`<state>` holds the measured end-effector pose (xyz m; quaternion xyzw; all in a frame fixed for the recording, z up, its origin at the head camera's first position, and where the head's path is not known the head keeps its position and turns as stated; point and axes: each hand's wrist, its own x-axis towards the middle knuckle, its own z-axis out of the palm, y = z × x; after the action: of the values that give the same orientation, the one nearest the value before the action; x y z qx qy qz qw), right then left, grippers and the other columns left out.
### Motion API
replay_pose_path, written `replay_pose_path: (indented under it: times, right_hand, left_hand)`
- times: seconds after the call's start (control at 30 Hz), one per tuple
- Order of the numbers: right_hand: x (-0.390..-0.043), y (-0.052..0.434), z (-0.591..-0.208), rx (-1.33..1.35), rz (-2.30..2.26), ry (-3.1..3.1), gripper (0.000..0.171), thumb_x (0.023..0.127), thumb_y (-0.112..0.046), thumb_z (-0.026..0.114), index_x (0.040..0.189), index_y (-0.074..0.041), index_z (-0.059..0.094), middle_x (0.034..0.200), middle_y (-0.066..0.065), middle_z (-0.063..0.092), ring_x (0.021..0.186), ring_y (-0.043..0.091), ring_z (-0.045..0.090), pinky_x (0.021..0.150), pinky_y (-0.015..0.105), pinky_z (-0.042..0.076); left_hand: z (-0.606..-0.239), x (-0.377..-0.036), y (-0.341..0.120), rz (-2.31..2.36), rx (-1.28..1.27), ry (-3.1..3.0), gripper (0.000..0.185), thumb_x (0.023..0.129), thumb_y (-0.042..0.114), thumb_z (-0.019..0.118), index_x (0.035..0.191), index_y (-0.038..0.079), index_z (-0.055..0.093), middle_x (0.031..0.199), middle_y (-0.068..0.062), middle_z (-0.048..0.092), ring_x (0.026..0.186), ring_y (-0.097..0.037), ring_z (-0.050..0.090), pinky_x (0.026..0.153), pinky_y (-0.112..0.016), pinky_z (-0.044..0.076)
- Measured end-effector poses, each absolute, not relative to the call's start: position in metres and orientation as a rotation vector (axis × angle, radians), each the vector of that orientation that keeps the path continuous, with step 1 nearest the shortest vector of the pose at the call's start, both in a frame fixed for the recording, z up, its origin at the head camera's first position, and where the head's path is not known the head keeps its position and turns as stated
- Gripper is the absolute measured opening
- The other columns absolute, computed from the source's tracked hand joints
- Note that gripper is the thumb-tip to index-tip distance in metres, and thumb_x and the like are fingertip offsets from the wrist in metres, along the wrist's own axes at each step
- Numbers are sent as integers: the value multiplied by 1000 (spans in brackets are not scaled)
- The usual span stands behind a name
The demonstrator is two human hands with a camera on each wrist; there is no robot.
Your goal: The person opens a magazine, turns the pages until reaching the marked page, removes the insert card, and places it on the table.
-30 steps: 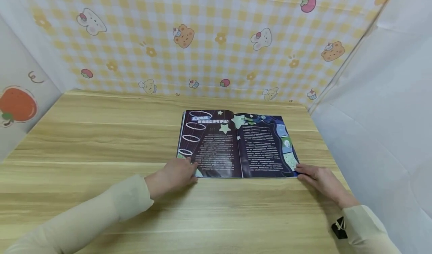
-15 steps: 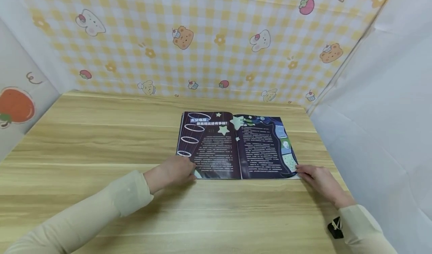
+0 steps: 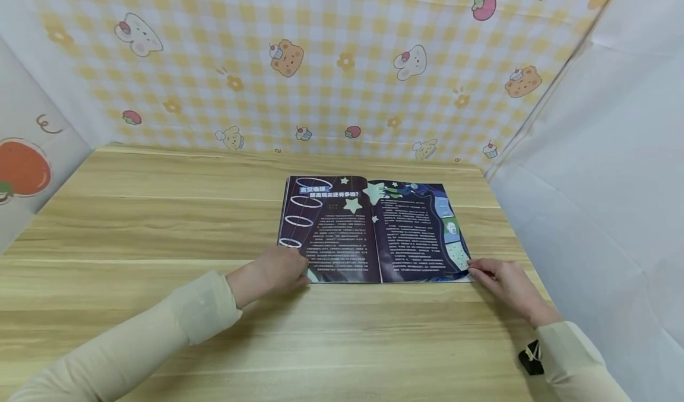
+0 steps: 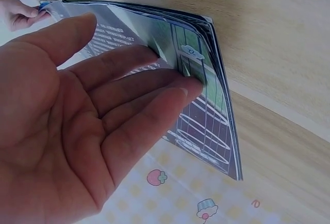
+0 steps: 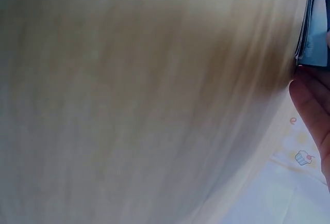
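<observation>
An open magazine [image 3: 342, 236] with dark purple pages, white print and pale stars lies flat on the wooden table. At its lower left corner is my left hand [image 3: 275, 271]. The left wrist view shows this hand [image 4: 103, 110] palm towards the camera, its fingers loosely bent and the fingertips on or just over the left page [image 4: 198, 115]. My right hand [image 3: 507, 286] pinches the lower right corner between thumb and forefinger. Only part of that hand [image 5: 314, 100] shows at the edge of the right wrist view, beside the page corner [image 5: 315, 43].
The wooden table [image 3: 160, 224] meets a yellow checked cloth wall [image 3: 320, 93] at the back and a white sheet [image 3: 598, 182] on the right. A small black object [image 3: 531, 357] sits by the right cuff.
My left hand has turned slightly, so fewer of its fingers show from above. At the lower right corner, my right hand still holds the magazine with only a slight shift. The pages are unchanged.
</observation>
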<state>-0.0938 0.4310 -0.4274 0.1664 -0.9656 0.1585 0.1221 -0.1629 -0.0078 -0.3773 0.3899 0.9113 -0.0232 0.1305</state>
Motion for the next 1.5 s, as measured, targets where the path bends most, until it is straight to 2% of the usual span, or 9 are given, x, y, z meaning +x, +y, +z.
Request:
replay_pose_path:
  times: [0.2,0.33,0.57,0.7,0.8,0.87,0.97,1.23,1.5]
  right_hand:
    - [-93,430,-428,473,495,-2845,18,76,8,67,90,-2,71,90,15,72,74,27,70,61,29,57]
    - [-92,430,-429,439,503,-2852,20,75,10,68,89,-5,70,89,14,72,76,29,69,63,33,57]
    - [-94,429,-429,473,430,-2811,19,74,6,72,87,-9,71,87,8,73,78,27,70,67,38,56]
    - [-94,429,-426,473,417,-2817,18,76,5,71,88,-7,72,88,9,73,79,28,70,69,40,56]
    - [-93,428,-425,468,410,-2821,17,77,6,69,90,-6,72,88,11,73,80,30,69,69,41,56]
    - [-93,428,-425,468,403,-2818,17,78,6,68,90,-5,71,89,11,72,81,31,69,69,41,56]
    - [-93,427,-426,470,414,-2822,17,78,8,67,90,-3,71,88,13,72,81,32,69,69,42,56]
    - [-91,425,-431,476,411,-2853,16,80,7,65,91,-3,70,92,14,72,84,32,69,70,42,56]
    - [-90,428,-428,470,439,-2836,17,79,9,65,91,-3,71,92,14,72,84,32,69,70,41,56]
  left_hand:
    - [-377,-161,-8,-63,1156,2660,28,86,32,67,73,7,62,71,-7,65,62,-19,59,64,-37,54]
    - [-377,-163,-8,-49,1165,2652,29,86,32,66,72,7,63,71,-6,65,60,-17,56,64,-35,53]
    - [-375,-172,-4,21,1126,2677,28,88,30,64,78,4,65,76,-12,66,70,-25,63,67,-40,54]
    - [-376,-175,10,105,1142,2721,29,90,32,62,95,4,67,83,-11,69,71,-25,65,61,-39,54]
    - [-376,-174,33,167,1214,2681,36,91,33,60,115,6,63,106,-12,69,90,-28,67,72,-41,56]
    - [-377,-171,53,205,1279,2618,42,92,34,58,126,8,58,125,-11,61,108,-28,62,86,-42,53]
    - [-382,-164,85,243,1389,2514,47,94,34,55,133,8,52,139,-10,50,123,-26,53,100,-38,44]
    - [-402,-146,157,244,1446,2440,58,95,36,52,142,5,39,147,-11,39,134,-20,40,107,-28,36]
    - [-409,-139,203,163,1379,2523,58,95,39,51,143,9,38,148,-4,39,136,-18,37,109,-27,33]
